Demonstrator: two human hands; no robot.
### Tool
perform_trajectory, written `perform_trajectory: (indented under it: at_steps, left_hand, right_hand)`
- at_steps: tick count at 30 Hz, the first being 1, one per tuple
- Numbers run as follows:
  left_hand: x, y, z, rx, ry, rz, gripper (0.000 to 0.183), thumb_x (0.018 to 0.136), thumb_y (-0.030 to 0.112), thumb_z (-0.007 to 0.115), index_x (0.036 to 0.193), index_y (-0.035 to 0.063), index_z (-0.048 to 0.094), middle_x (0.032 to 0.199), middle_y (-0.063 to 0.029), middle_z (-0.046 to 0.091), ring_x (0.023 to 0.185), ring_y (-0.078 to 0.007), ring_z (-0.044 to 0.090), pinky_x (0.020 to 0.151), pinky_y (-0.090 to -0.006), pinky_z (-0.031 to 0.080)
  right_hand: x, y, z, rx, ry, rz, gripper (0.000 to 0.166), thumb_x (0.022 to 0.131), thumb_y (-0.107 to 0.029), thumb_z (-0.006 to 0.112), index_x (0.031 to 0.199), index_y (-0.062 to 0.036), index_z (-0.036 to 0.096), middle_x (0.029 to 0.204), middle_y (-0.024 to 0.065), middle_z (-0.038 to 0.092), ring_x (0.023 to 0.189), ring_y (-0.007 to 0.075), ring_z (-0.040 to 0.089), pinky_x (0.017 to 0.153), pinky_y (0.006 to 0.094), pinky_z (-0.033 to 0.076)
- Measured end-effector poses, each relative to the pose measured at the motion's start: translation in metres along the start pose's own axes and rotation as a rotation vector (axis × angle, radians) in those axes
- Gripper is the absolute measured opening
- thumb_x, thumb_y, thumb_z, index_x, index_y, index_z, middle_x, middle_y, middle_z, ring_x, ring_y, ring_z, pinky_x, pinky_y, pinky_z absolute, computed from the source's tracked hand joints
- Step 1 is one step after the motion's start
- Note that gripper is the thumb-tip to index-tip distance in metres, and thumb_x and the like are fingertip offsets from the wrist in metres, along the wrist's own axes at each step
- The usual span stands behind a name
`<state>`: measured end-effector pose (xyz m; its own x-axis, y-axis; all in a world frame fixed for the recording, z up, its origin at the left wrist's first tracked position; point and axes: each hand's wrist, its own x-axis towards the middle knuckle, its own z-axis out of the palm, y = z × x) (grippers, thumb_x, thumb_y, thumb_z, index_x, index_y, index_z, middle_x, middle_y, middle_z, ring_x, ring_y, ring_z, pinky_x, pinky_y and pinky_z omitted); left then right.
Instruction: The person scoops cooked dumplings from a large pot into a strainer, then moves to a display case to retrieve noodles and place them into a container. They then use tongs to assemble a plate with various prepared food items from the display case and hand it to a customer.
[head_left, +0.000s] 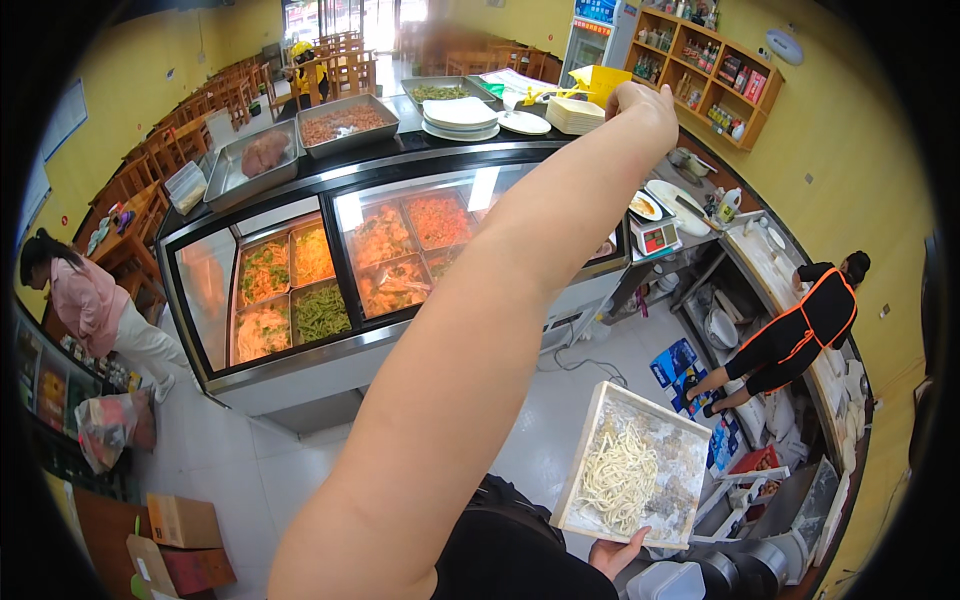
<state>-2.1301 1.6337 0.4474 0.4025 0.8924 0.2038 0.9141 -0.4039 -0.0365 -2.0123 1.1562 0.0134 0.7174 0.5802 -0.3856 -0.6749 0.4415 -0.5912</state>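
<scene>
My left hand (641, 103) reaches across the picture to the counter's far side, beside a yellow object (606, 84) and a stack of square cream-coloured plates or trays (575, 115); its fingertips are partly hidden, so whether it grips anything is unclear. At the lower right, my right hand (619, 556) grips the near edge of a shallow, light wooden tray (694, 480). Pale fresh noodles (619, 476) lie in a loose heap on its floured bottom. White plates (460, 112) are stacked on the counter, left of a separate white plate (523, 122). My left forearm covers part of the display case.
A glass display case (360, 330) holds several pans of food; metal trays (349, 124) stand on top. One person in an orange-trimmed apron (806, 326) stands at the right worktop, another in pink (86, 300) at far left. A cable (592, 364) crosses the floor.
</scene>
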Motion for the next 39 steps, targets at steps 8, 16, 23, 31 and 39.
perform_trajectory:
  at_steps: [8,16,23,31,39]
  left_hand:
    - [0.016,-0.036,0.006,0.008,-0.026,-0.13,0.082,0.086,0.025,0.06,0.154,0.0253,0.015,0.132,-0.0065,0.059,0.106,-0.0233,0.066,0.084,-0.0403,0.054]
    - [0.022,-0.082,0.021,0.029,-0.048,-0.209,0.085,0.083,0.015,0.056,0.154,0.0305,0.013,0.138,-0.0084,0.054,0.121,-0.0241,0.057,0.099,-0.0452,0.043]
    - [0.011,-0.092,0.019,0.106,0.03,-0.172,0.073,0.089,0.019,0.056,0.152,0.0317,0.022,0.144,-0.0046,0.048,0.126,-0.0241,0.052,0.098,-0.0398,0.047]
    - [0.026,-0.098,0.021,0.109,0.014,-0.13,0.077,0.081,0.017,0.061,0.15,0.031,0.028,0.142,-0.0054,0.049,0.127,-0.0247,0.05,0.098,-0.0435,0.046]
    - [0.056,-0.076,0.066,-0.251,-0.167,0.09,0.091,0.077,-0.001,0.055,0.154,0.0265,0.014,0.107,-0.026,0.064,0.068,-0.0303,0.066,0.054,-0.0402,0.054]
  right_hand:
    - [-0.009,-0.017,-0.01,-0.012,0.102,-0.086,0.062,0.093,-0.04,0.06,0.138,-0.0022,0.041,0.137,0.0112,0.052,0.122,0.0259,0.053,0.102,0.0414,0.044]
    - [0.0,-0.012,-0.021,0.043,0.055,-0.039,0.061,0.093,-0.039,0.061,0.138,-0.0023,0.042,0.136,0.0112,0.053,0.122,0.0257,0.053,0.103,0.0422,0.044]
    - [0.001,-0.006,-0.015,0.084,0.043,0.022,0.062,0.093,-0.04,0.06,0.138,-0.001,0.042,0.134,0.0125,0.054,0.122,0.0272,0.053,0.104,0.0442,0.043]
    - [-0.006,0.006,-0.01,0.089,0.122,0.062,0.059,0.094,-0.045,0.057,0.132,-0.0018,0.048,0.131,0.0095,0.058,0.116,0.0253,0.058,0.095,0.0405,0.049]
    - [-0.002,0.012,-0.021,0.131,0.164,-0.045,0.059,0.095,-0.042,0.055,0.139,-0.004,0.041,0.139,0.0101,0.051,0.127,0.0268,0.049,0.108,0.043,0.036]
